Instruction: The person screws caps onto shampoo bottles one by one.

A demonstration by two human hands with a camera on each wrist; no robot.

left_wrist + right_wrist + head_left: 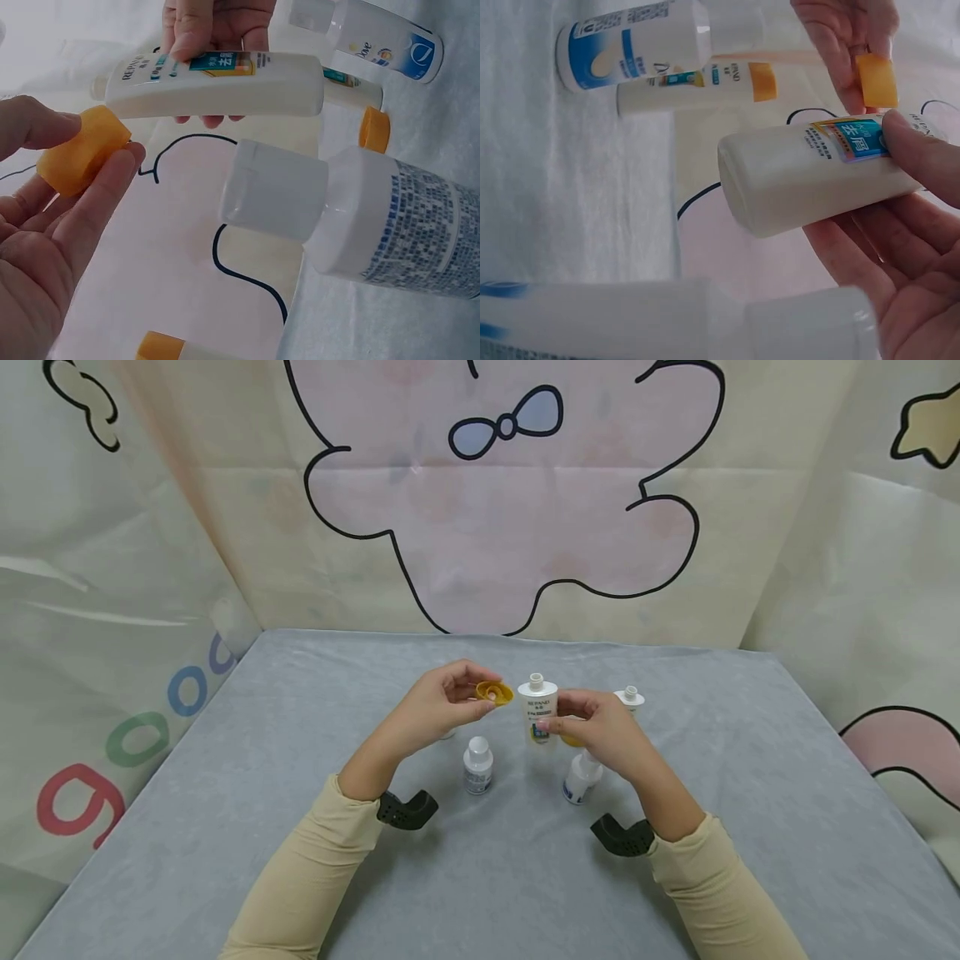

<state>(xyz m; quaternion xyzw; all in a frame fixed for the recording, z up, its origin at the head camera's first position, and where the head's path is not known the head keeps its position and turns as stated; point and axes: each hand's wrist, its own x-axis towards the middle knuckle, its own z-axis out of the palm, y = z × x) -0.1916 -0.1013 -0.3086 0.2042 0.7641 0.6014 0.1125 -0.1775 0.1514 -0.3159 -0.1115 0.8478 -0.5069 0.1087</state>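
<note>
While a pale, cartoon-printed backdrop (510, 510) rises at the far side and both flanks, the bench (225, 810) below it wears grey-blue cloth. Two beige sleeves (307, 868) reach over it, with the left hand (438, 697) and right hand (600, 722) raised near each other. Closer to the person stand the front-left bottle (477, 772) and front-right bottle (579, 783), both white-capped and well apart. The right hand's grip holds a white bottle (537, 700) upright above the bench, thumb across the label, neck bare. Beyond that hand, partly hidden, stands a bare-necked bottle (630, 697); behind the left hand stands a capped bottle (641, 99). The left hand's grip is narrow, pinching a yellow cap (495, 693), hollow side showing, just left of the white bottle. A loose cap (376, 130) sits on the bench.
</note>
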